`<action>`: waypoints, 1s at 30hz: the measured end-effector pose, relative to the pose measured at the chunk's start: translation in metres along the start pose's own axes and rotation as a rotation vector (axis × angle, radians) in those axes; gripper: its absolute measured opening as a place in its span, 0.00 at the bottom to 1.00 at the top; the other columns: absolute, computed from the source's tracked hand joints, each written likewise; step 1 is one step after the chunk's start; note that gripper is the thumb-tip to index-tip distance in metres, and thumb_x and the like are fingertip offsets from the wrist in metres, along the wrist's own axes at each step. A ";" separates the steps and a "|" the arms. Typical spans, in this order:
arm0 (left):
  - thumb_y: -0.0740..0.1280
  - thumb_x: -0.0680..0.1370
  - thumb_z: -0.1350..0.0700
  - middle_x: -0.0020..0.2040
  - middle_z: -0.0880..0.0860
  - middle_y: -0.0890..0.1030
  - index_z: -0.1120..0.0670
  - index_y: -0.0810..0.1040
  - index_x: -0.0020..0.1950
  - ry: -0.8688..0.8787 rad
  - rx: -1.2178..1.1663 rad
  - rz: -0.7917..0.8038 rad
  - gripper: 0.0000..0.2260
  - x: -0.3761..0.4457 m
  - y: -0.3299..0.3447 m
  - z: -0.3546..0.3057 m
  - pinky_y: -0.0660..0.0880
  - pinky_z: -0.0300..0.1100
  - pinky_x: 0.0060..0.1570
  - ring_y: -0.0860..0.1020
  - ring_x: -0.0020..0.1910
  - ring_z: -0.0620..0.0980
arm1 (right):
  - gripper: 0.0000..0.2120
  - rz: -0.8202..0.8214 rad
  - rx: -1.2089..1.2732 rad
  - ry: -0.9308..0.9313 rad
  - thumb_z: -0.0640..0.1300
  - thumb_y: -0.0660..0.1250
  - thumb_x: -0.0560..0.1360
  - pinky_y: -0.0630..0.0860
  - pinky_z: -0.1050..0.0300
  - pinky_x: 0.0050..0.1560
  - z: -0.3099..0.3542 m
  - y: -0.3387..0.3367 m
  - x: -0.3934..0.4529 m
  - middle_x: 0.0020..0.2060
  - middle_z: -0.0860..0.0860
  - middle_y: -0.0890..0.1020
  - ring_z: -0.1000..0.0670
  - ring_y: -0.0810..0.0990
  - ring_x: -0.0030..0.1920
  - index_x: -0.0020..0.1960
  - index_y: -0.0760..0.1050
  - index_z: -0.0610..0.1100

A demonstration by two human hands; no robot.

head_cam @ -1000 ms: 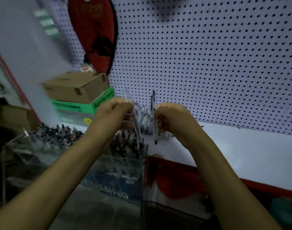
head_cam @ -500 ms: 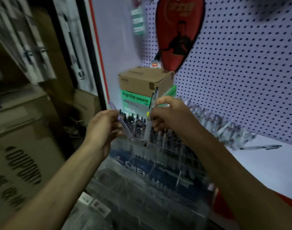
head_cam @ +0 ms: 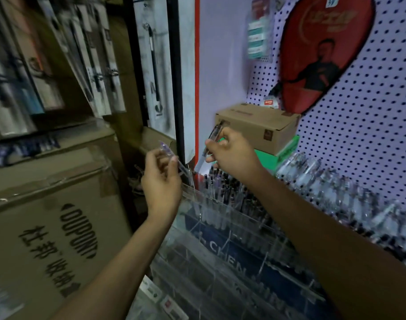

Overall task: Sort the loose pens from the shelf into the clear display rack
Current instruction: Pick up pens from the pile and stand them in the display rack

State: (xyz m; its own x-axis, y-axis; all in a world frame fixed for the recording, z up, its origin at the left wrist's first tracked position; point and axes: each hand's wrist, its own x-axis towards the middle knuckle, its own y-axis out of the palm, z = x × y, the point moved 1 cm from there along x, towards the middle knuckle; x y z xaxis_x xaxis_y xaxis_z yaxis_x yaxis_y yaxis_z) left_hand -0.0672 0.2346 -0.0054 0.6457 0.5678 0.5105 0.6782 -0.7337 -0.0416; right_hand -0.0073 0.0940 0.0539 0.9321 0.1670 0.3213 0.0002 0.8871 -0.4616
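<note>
A clear display rack point(head_cam: 222, 229) with several compartments stands in front of me, its back rows packed with upright pens point(head_cam: 229, 190). My left hand point(head_cam: 161, 179) pinches a clear pen with a purple end point(head_cam: 174, 158), tilted with its tip just above the rack's far left corner. My right hand point(head_cam: 232, 151) grips a clear pen with a dark top point(head_cam: 210, 142), held steeply above the back left compartment. A heap of loose clear pens point(head_cam: 335, 188) lies on the shelf behind the rack, to the right.
A brown carton point(head_cam: 257, 125) sits on a green box point(head_cam: 285, 151) at the back. White pegboard point(head_cam: 370, 107) with a red racket cover point(head_cam: 322, 49) fills the right wall. Large cardboard cartons point(head_cam: 52, 222) and hanging packs stand at left.
My view has swung left along the rack. Both hands have carried their pens from the shelf's right part to the rack's far left end.
</note>
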 end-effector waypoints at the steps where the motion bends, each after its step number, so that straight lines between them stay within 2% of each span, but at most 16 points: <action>1: 0.65 0.80 0.56 0.43 0.49 0.81 0.52 0.73 0.54 -0.002 0.049 0.037 0.04 0.000 0.003 0.005 0.74 0.35 0.44 0.79 0.43 0.42 | 0.09 0.000 -0.087 -0.027 0.47 0.67 0.78 0.74 0.57 0.33 -0.001 0.004 0.003 0.32 0.49 0.80 0.53 0.78 0.30 0.41 0.73 0.45; 3: 0.65 0.80 0.58 0.40 0.46 0.79 0.50 0.74 0.48 -0.054 0.143 0.166 0.03 -0.002 0.010 0.008 0.71 0.31 0.37 0.77 0.39 0.41 | 0.11 0.036 -0.259 -0.042 0.46 0.69 0.76 0.67 0.60 0.31 -0.005 0.012 0.006 0.28 0.51 0.76 0.54 0.73 0.29 0.38 0.75 0.42; 5: 0.65 0.80 0.59 0.43 0.45 0.79 0.50 0.75 0.49 -0.107 0.254 0.265 0.04 -0.005 0.015 0.013 0.69 0.33 0.37 0.76 0.40 0.42 | 0.10 0.102 -0.388 -0.003 0.46 0.71 0.74 0.69 0.60 0.34 -0.010 0.018 0.008 0.33 0.47 0.80 0.50 0.78 0.35 0.39 0.79 0.40; 9: 0.64 0.80 0.59 0.55 0.47 0.79 0.54 0.76 0.64 -0.111 0.343 0.283 0.12 -0.002 0.010 0.020 0.71 0.38 0.51 0.75 0.52 0.44 | 0.05 0.128 -0.416 0.072 0.46 0.74 0.72 0.71 0.61 0.43 -0.014 0.013 0.006 0.40 0.51 0.79 0.51 0.78 0.43 0.46 0.82 0.45; 12: 0.65 0.79 0.60 0.60 0.52 0.79 0.54 0.74 0.66 -0.111 0.344 0.236 0.15 0.000 0.004 0.023 0.73 0.42 0.57 0.76 0.56 0.47 | 0.09 0.063 -0.395 0.040 0.44 0.73 0.72 0.74 0.59 0.47 -0.016 -0.003 0.001 0.45 0.51 0.79 0.50 0.79 0.45 0.51 0.82 0.45; 14: 0.65 0.79 0.61 0.57 0.51 0.79 0.54 0.76 0.64 -0.064 0.332 0.223 0.14 -0.002 0.002 0.018 0.73 0.40 0.54 0.76 0.53 0.45 | 0.09 0.034 -0.336 0.021 0.43 0.72 0.73 0.76 0.58 0.48 -0.016 -0.015 -0.009 0.44 0.49 0.82 0.50 0.80 0.43 0.53 0.81 0.44; 16: 0.65 0.78 0.61 0.50 0.48 0.80 0.54 0.79 0.57 0.017 0.278 0.236 0.09 -0.005 0.002 0.006 0.76 0.38 0.48 0.78 0.47 0.43 | 0.07 0.000 -0.278 -0.036 0.41 0.71 0.73 0.76 0.59 0.45 -0.014 -0.029 -0.025 0.40 0.51 0.82 0.51 0.80 0.41 0.51 0.82 0.43; 19: 0.66 0.78 0.62 0.42 0.46 0.82 0.52 0.81 0.50 0.105 0.198 0.369 0.07 -0.014 0.013 -0.016 0.77 0.33 0.42 0.79 0.42 0.40 | 0.04 -0.063 -0.246 -0.097 0.41 0.70 0.73 0.76 0.60 0.40 -0.013 -0.049 -0.054 0.38 0.55 0.81 0.56 0.77 0.38 0.47 0.83 0.44; 22: 0.66 0.78 0.64 0.41 0.49 0.82 0.54 0.81 0.47 0.026 0.025 0.551 0.07 -0.030 0.031 -0.042 0.78 0.35 0.38 0.81 0.42 0.46 | 0.03 -0.140 -0.290 -0.139 0.40 0.71 0.73 0.75 0.64 0.40 -0.019 -0.073 -0.080 0.35 0.61 0.78 0.58 0.77 0.41 0.42 0.82 0.46; 24: 0.66 0.78 0.65 0.41 0.49 0.82 0.52 0.81 0.45 0.081 -0.011 0.606 0.09 -0.044 0.045 -0.059 0.78 0.37 0.39 0.81 0.42 0.46 | 0.02 -0.172 -0.289 -0.137 0.42 0.73 0.72 0.73 0.70 0.37 -0.026 -0.091 -0.096 0.34 0.62 0.78 0.62 0.78 0.38 0.41 0.81 0.48; 26: 0.66 0.78 0.64 0.41 0.50 0.83 0.51 0.81 0.45 0.155 -0.006 0.643 0.09 -0.056 0.060 -0.074 0.79 0.41 0.40 0.82 0.41 0.47 | 0.03 -0.221 -0.250 -0.119 0.43 0.74 0.71 0.73 0.72 0.36 -0.031 -0.114 -0.111 0.33 0.60 0.80 0.63 0.79 0.35 0.40 0.81 0.49; 28: 0.67 0.77 0.62 0.38 0.52 0.84 0.52 0.82 0.44 0.201 -0.006 0.680 0.07 -0.069 0.077 -0.085 0.78 0.43 0.37 0.81 0.37 0.48 | 0.04 -0.265 -0.245 -0.106 0.43 0.74 0.71 0.74 0.71 0.38 -0.035 -0.139 -0.123 0.33 0.60 0.81 0.62 0.79 0.35 0.40 0.81 0.50; 30: 0.68 0.74 0.56 0.36 0.50 0.83 0.52 0.82 0.45 0.253 -0.002 0.731 0.04 -0.082 0.097 -0.095 0.77 0.41 0.37 0.80 0.35 0.48 | 0.04 -0.295 -0.283 -0.088 0.42 0.74 0.72 0.76 0.63 0.41 -0.041 -0.167 -0.134 0.34 0.58 0.81 0.58 0.80 0.36 0.41 0.81 0.50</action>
State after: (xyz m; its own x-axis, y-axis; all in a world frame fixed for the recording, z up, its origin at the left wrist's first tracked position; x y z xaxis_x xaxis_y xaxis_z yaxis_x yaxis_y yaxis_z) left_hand -0.0883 0.0815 0.0305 0.8291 -0.1639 0.5345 0.1091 -0.8903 -0.4421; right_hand -0.1173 -0.0939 0.0538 0.8426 -0.0296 0.5377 0.3736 0.7513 -0.5441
